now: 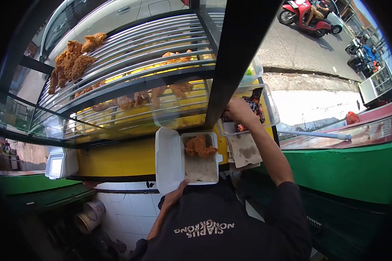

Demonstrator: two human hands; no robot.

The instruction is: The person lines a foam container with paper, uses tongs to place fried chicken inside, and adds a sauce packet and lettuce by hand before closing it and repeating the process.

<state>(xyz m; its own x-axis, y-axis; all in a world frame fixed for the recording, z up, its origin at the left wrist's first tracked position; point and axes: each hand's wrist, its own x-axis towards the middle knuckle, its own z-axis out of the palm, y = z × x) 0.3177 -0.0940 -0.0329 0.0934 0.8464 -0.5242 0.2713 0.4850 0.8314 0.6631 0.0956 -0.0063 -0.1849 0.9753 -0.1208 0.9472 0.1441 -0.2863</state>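
A white foam takeout box (169, 161) lies open on the yellow counter, its lid folded to the left. Inside sits a piece of fried chicken (200, 146) on brown paper (201, 170). My left hand (176, 194) grips the box's near edge by the hinge, thumb on top. My right hand (240, 109) reaches into a clear plastic container (272, 108) with dark and red sachets (258, 108). Its fingers point down and are mostly hidden, so what they hold does not show. Cut brown paper sheets (247, 152) are stacked just below the container.
A glass display case with metal racks (135, 43) holds fried chicken (72, 61) on the left. Its black post (231, 65) stands beside my right hand. Stacked foam boxes (62, 164) sit at the counter's left end. A red scooter (305, 15) is on the street.
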